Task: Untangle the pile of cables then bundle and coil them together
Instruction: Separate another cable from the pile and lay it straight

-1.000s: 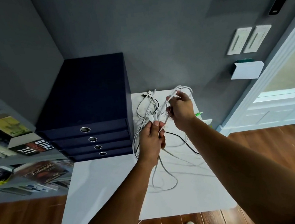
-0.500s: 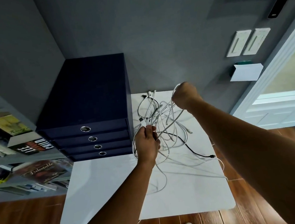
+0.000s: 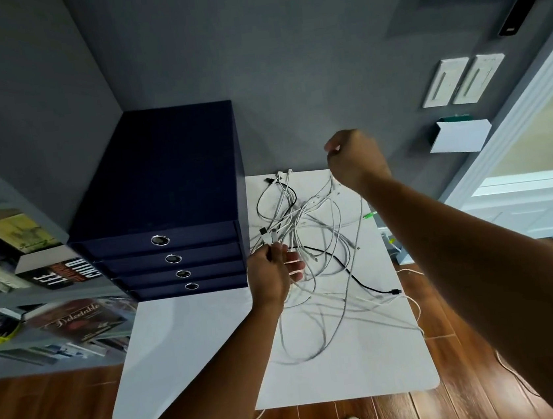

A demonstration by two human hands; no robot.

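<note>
White table (image 3: 188, 357) bears tangled cables (image 3: 305, 230) beside navy drawer unit (image 3: 170, 194).

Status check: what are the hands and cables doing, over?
Left hand pinches several cables. Right hand, raised, pinches one. Pile tangled on table. Nothing blocking.

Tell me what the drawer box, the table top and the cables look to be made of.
Drawer box: matte navy, no glare, likely paper- or cloth-covered board; its ring pulls shine like polished metal. Table top: smooth white with a soft sheen, probably laminate or painted board. Cables: thin, limp loops, so flexible plastic or rubber sheathing, mostly white, one black.
</note>
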